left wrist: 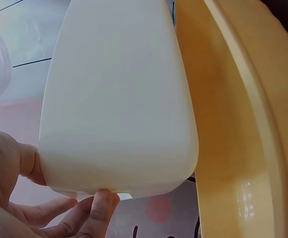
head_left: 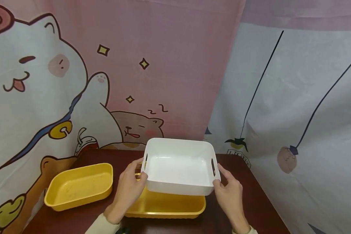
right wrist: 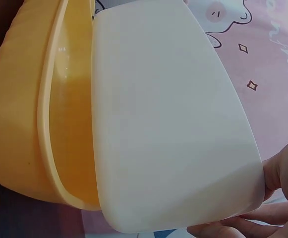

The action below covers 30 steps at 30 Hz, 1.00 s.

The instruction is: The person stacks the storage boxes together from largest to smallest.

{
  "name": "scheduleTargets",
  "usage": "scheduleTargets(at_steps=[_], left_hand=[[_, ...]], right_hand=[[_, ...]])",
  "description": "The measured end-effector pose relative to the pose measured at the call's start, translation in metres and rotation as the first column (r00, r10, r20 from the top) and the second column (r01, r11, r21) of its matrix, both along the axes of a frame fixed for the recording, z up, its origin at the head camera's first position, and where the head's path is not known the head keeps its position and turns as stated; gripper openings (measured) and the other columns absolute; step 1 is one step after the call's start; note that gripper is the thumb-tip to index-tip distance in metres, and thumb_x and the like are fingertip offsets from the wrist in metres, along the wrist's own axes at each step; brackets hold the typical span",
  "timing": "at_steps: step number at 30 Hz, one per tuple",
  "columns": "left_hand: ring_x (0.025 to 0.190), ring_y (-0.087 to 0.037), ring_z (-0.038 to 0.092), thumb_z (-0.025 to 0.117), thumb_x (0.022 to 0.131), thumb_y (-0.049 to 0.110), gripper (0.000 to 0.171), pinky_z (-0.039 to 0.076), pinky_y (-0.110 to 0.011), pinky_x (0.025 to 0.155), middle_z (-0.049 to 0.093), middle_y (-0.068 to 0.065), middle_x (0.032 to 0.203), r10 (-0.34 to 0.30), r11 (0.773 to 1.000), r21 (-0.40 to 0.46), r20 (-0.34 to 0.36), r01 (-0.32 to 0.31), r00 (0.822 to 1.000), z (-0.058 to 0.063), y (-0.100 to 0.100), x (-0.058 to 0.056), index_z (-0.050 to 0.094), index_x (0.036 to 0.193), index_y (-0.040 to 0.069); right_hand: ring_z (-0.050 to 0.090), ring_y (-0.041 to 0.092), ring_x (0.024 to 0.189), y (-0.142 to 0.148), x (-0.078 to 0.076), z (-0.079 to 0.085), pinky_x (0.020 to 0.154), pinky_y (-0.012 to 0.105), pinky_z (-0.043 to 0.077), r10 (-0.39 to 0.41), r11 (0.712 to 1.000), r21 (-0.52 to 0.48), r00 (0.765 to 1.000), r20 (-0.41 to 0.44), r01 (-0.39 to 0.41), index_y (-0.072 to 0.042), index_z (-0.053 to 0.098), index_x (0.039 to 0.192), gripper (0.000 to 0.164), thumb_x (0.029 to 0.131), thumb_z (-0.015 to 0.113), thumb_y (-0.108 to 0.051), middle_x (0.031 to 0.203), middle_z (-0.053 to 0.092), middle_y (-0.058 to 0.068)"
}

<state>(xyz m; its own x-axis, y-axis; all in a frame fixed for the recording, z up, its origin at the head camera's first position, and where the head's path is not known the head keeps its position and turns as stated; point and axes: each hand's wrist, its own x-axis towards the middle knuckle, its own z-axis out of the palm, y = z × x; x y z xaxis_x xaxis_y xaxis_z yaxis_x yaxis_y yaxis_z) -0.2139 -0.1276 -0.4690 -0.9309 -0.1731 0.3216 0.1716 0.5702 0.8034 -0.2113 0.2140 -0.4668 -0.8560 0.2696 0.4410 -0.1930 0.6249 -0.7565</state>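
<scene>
Between both hands a white plastic bin (head_left: 179, 162) with slotted handles is held up, its inside facing the head camera. My left hand (head_left: 131, 182) grips its left end at the handle, the thumb on the near corner. The opposite end is gripped by my right hand (head_left: 229, 191), thumb and fingers at the handle. Beneath and behind the bin, a larger yellow tub (head_left: 166, 208) sits on the table, partly hidden. Both wrist views show the white bin's smooth outside (left wrist: 114, 99) beside the tub's rim (right wrist: 44, 114).
A second yellow tub (head_left: 79, 187), with nothing seen inside, stands at the left side of the dark red table (head_left: 254, 208). A cartoon-printed cloth (head_left: 175, 65) hangs behind the table and along its right side.
</scene>
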Motion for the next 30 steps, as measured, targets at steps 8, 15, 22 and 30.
scheduleTargets(at_steps=[8, 15, 22, 30], left_hand=[[0.123, -0.03, 0.079, 0.069, 0.107, 0.008, 0.053, 0.072, -0.042, 0.099, 0.079, -0.016, 0.137, 0.005, 1.0, 0.001, -0.004, -0.004, 1.0, -0.001, -0.007, 0.003, 0.067, 0.159, 0.006], [0.12, -0.03, 0.08, 0.069, 0.105, 0.006, 0.052, 0.073, -0.041, 0.096, 0.08, -0.017, 0.133, 0.016, 1.0, -0.009, -0.017, -0.016, 1.0, -0.004, -0.01, 0.005, 0.068, 0.157, 0.004], [0.12, -0.031, 0.08, 0.069, 0.105, 0.005, 0.052, 0.073, -0.042, 0.097, 0.079, -0.017, 0.134, 0.017, 1.0, -0.016, -0.016, -0.017, 1.0, -0.007, -0.014, 0.008, 0.068, 0.157, 0.004], [0.121, -0.03, 0.079, 0.068, 0.105, 0.006, 0.054, 0.072, -0.043, 0.099, 0.079, -0.016, 0.134, 0.023, 0.999, -0.026, 0.019, -0.023, 1.0, -0.01, -0.019, 0.011, 0.067, 0.159, 0.005]], right_hand=[[0.077, 0.048, 0.137, -0.004, 0.001, -0.002, 0.1, 0.061, 0.068, 0.027, 1.0, -0.008, 1.0, 0.007, -0.027, 0.0, 0.072, 0.156, 0.057, 0.1, 0.071, 0.005, 0.159, 0.072, 0.026], [0.079, 0.042, 0.126, -0.009, 0.003, -0.004, 0.092, 0.043, 0.073, 0.025, 1.0, -0.006, 0.999, 0.036, -0.024, -0.002, 0.072, 0.157, 0.057, 0.1, 0.071, 0.004, 0.161, 0.071, 0.024], [0.082, 0.042, 0.117, -0.014, 0.003, -0.007, 0.095, 0.051, 0.073, 0.026, 1.0, 0.001, 0.997, 0.067, -0.026, -0.001, 0.07, 0.158, 0.058, 0.101, 0.071, 0.002, 0.164, 0.068, 0.026], [0.08, 0.045, 0.127, -0.018, 0.003, -0.012, 0.097, 0.049, 0.072, 0.042, 0.999, -0.01, 0.995, 0.095, -0.041, -0.001, 0.069, 0.159, 0.058, 0.102, 0.07, 0.003, 0.166, 0.067, 0.025]])
